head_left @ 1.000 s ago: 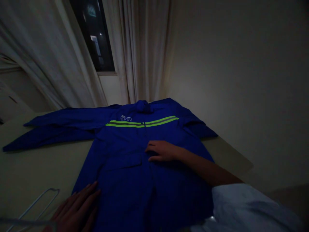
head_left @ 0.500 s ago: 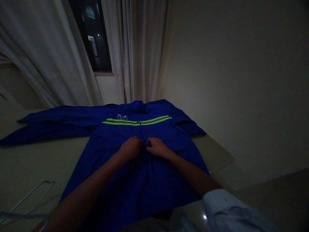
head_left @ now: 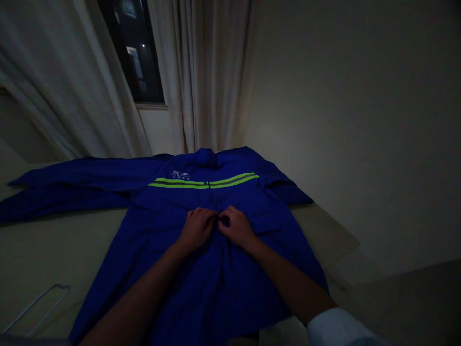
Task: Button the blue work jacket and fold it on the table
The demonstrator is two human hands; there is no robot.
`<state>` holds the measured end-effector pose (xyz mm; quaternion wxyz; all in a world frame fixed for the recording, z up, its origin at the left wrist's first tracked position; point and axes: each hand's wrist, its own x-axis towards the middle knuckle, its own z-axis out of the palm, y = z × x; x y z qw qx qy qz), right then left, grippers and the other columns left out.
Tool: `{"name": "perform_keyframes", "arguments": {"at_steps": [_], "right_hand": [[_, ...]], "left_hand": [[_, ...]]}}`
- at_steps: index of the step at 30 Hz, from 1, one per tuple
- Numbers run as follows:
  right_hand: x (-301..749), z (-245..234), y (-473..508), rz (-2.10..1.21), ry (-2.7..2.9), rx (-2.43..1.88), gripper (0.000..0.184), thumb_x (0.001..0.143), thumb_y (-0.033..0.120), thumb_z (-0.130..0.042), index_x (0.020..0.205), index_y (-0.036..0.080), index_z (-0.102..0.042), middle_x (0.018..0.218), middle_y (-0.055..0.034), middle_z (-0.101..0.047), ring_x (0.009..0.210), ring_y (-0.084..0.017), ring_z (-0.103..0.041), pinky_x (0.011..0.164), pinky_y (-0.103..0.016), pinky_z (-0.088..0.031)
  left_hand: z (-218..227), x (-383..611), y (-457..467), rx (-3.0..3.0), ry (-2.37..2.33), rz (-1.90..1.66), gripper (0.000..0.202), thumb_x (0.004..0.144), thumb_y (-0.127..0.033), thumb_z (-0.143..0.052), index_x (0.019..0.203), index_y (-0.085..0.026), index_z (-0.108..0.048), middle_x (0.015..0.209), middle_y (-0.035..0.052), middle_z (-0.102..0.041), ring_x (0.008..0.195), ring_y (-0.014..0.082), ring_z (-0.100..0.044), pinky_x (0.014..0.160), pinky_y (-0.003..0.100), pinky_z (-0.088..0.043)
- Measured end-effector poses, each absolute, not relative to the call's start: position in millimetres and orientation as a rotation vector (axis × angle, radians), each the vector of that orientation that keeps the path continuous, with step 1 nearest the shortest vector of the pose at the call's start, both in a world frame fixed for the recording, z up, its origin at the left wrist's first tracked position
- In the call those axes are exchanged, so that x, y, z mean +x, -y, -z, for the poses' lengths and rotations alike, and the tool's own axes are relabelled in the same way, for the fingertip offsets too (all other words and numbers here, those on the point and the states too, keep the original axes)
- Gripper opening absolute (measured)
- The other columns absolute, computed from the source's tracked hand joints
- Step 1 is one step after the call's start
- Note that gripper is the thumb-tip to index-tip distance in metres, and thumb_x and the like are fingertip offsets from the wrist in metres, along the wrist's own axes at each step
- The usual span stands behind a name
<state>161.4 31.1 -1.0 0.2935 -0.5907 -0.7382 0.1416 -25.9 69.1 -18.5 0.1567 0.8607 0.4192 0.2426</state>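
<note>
A blue long-sleeved work jacket (head_left: 140, 230) lies spread on its back, collar away from me. Across its chest runs a yellow-green and grey stripe (head_left: 180, 183), with a white logo above it on the left. My left hand (head_left: 198, 228) pinches one edge of the front opening, just below the chest. Right beside it, my right hand (head_left: 236, 226) pinches the facing edge, thumb and finger curled together. The fingertips almost meet over the placket. Any button between them is too dark and small to make out.
The jacket rests on a pale table (head_left: 43, 250), whose right corner lies near the wall (head_left: 342, 134). A white wire hanger (head_left: 39, 307) lies at the lower left. Behind the table hang beige curtains (head_left: 201, 72) beside a dark window (head_left: 137, 62).
My view has shifted slightly, and the jacket looks a little larger. The hands have drawn closer together at the front opening, and the left fingers have changed their hold.
</note>
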Motion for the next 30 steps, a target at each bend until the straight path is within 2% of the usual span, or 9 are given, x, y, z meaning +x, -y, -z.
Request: {"name": "perform_keyframes", "arguments": {"at_steps": [4,9,14,21,25,30], "right_hand": [[167,2,-38,-0.553,1.926,-1.453,0.007,0.089,0.015,-0.072,0.094,0.019,-0.074,0.091,-0.0009,-0.064,0.078,-0.013,-0.060,0.076,-0.026,-0.047],[175,4,-42,-0.635,1.864,-1.392,0.011,0.091,0.011,-0.070,0.097,0.019,-0.075,0.096,-0.0013,-0.061,0.079,-0.012,-0.059,0.076,-0.026,-0.048],[178,7,-43,-0.566,1.876,-1.391,0.013,0.084,0.015,-0.081,0.095,0.020,-0.077,0.100,-0.0018,-0.061,0.083,-0.014,-0.060,0.079,-0.028,-0.050],[173,9,-42,-0.495,1.953,-1.337,0.014,0.084,0.014,-0.081,0.094,0.020,-0.074,0.102,-0.0023,-0.061,0.090,-0.015,-0.061,0.081,-0.028,-0.050],[174,7,-43,-0.514,2.000,-1.331,0.016,0.084,0.013,-0.079,0.093,0.019,-0.068,0.102,-0.0016,-0.058,0.089,-0.015,-0.059,0.081,-0.028,-0.049],[173,5,-40,-0.450,2.024,-1.346,0.013,0.087,0.015,-0.076,0.095,0.020,-0.067,0.103,-0.0022,-0.058,0.090,-0.015,-0.060,0.083,-0.028,-0.050]], "left_hand": [[14,-24,-69,2.452,-1.258,-0.670,0.024,0.100,-0.026,-0.048,0.109,-0.026,-0.070,0.114,0.0045,-0.074,0.106,0.0254,-0.060,0.087,0.042,-0.040],[15,-29,-70,2.389,-1.178,-0.682,0.034,0.101,-0.022,-0.041,0.120,-0.028,-0.068,0.123,0.0041,-0.073,0.112,0.0238,-0.060,0.094,0.043,-0.040],[21,-31,-74,2.324,-1.170,-0.699,0.038,0.100,-0.019,-0.042,0.125,-0.028,-0.069,0.122,0.0043,-0.075,0.114,0.0232,-0.063,0.100,0.044,-0.041],[24,-29,-78,2.247,-1.137,-0.782,0.040,0.096,-0.013,-0.043,0.121,-0.024,-0.073,0.110,0.0052,-0.078,0.103,0.0211,-0.068,0.094,0.038,-0.045],[19,-26,-73,2.299,-1.176,-0.760,0.031,0.100,-0.023,-0.047,0.117,-0.027,-0.073,0.110,0.0034,-0.077,0.104,0.0225,-0.066,0.093,0.040,-0.043],[11,-23,-71,2.312,-1.272,-0.680,0.025,0.101,-0.037,-0.053,0.113,-0.025,-0.072,0.116,0.0051,-0.074,0.110,0.0256,-0.063,0.094,0.041,-0.043]]}}
